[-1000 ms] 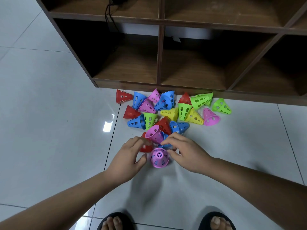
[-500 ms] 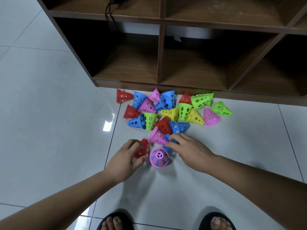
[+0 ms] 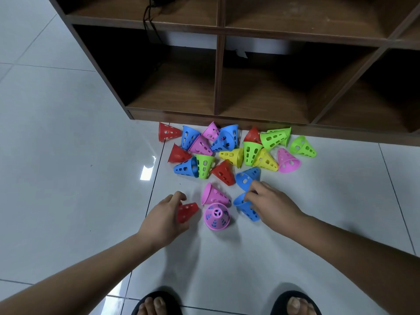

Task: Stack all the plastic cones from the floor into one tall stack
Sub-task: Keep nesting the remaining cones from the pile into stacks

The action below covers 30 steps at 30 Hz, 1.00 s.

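A pink cone (image 3: pixel 217 216) stands upright on the floor between my hands. A second pink cone (image 3: pixel 213 194) lies on its side just behind it. My left hand (image 3: pixel 164 218) grips a red cone (image 3: pixel 187 211) lying to the left of the upright one. My right hand (image 3: pixel 271 204) holds a blue cone (image 3: pixel 246 209) on the right, its fingers also touching another blue cone (image 3: pixel 246 178). Several more red, blue, green, yellow and pink cones (image 3: pixel 228 153) lie scattered behind, near the shelf.
A dark wooden shelf unit (image 3: pixel 227 114) with open compartments rises right behind the cones. A black cable (image 3: pixel 151 23) hangs in its upper left compartment. White floor tiles (image 3: pixel 68 155) spread to the left. My feet in black sandals (image 3: pixel 156 303) are at the bottom edge.
My left hand has pulled the red cone out to the left. My right hand has shifted right onto the blue cone. The lying pink cone now rests free behind the upright one.
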Tool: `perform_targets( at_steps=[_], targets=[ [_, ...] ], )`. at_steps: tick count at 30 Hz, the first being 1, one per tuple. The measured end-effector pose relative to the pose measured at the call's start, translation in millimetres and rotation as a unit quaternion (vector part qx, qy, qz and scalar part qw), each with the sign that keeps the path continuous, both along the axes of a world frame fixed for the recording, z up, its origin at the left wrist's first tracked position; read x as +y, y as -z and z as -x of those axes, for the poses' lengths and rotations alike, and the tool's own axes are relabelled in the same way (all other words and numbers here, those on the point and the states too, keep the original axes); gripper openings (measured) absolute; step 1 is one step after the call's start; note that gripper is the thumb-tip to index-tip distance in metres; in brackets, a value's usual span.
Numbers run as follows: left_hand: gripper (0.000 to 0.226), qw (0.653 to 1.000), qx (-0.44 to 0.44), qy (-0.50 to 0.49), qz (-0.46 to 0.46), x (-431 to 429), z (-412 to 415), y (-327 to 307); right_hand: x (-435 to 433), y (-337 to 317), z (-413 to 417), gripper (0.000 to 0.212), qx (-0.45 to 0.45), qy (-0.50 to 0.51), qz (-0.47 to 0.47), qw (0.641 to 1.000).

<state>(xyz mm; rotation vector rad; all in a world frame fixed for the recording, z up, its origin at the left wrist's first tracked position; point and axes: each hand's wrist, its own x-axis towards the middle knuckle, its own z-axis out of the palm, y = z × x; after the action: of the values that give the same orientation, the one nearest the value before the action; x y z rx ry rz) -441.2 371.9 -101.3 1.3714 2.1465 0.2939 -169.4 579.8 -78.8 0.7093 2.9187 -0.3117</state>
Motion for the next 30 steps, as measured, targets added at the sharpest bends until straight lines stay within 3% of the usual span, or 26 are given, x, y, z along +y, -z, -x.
perform_targets(
  at_steps=[2,6,8,10,13,22,30],
  targets=[
    [0.072,1.0,0.001,-0.004,-0.007,1.1,5.0,-0.5,-0.9,-6.7,-3.6,0.011,0.054,0.036,0.047,0.997],
    [0.071,0.999,-0.005,-0.034,-0.04,6.0,12.6,-7.8,-6.2,-31.8,-3.9,0.018,0.154,0.157,0.184,0.958],
    [0.063,0.995,-0.022,-0.056,-0.075,9.3,14.3,-14.4,-10.5,-46.5,-2.4,0.016,0.193,0.226,0.269,0.916],
    [0.055,0.99,-0.046,-0.083,-0.109,12.8,14.0,-25.6,-14.6,-60.9,-0.2,0.015,0.224,0.273,0.392,0.849],
    [0.049,0.977,-0.088,-0.114,-0.16,19.0,8.7,-48.9,-20.9,-77.7,4.5,0.016,0.235,0.277,0.536,0.762],
    [0.033,0.919,-0.235,-0.11,-0.297,28.8,-29.3,-107.8,-45.1,-57.4,16.9,0.015,0.159,0.324,0.653,0.666],
    [0.043,0.936,-0.172,0.04,-0.304,23.9,-43.5,-104.9,-50.1,-35.1,19.8,0.02,0.145,0.393,0.682,0.599]
  ],
)
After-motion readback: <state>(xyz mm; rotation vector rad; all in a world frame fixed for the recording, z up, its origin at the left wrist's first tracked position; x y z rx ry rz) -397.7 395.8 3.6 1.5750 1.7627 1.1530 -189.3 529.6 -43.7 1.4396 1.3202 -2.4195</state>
